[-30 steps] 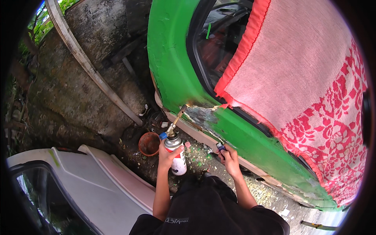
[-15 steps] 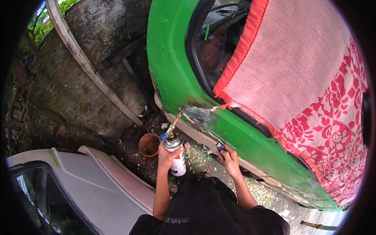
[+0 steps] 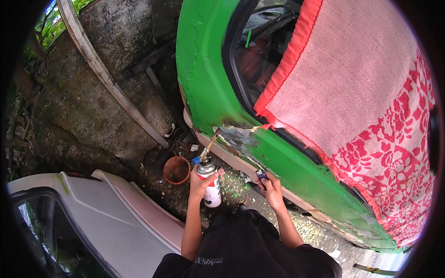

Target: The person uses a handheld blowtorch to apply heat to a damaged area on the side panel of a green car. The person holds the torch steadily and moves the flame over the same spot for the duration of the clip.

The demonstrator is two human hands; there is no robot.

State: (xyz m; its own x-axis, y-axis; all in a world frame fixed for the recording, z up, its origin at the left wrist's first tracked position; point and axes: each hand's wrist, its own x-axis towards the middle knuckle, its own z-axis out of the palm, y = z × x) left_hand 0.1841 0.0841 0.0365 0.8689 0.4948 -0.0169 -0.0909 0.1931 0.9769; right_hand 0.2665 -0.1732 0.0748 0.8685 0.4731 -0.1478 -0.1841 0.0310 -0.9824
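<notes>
My left hand [image 3: 199, 185] is wrapped around a white and red gas canister [image 3: 212, 192] with a blow torch [image 3: 207, 149] fitted on top. The torch has a blue knob, and its brass-coloured tube slants up to the right. Its darkened tip overlaps the edge of a scorched, peeled patch [image 3: 238, 137] on a green car body [image 3: 200, 88]; whether it touches cannot be told. No flame is visible. To the right, my right hand [image 3: 271, 187] grips a small dark blue lighter [image 3: 261, 174] with a metal top, close to the car's lower edge.
A pink and red patterned towel [image 3: 338, 83] drapes over the green car's window and side. A grey-white vehicle [image 3: 111, 208] stands at lower left. An orange-brown pot [image 3: 177, 170] sits on the ground among paint flakes. Behind it, a long curved strip [image 3: 104, 76] leans along a stained wall.
The torch and my left hand have shifted very slightly to the right. My right hand keeps the lighter in nearly the same place.
</notes>
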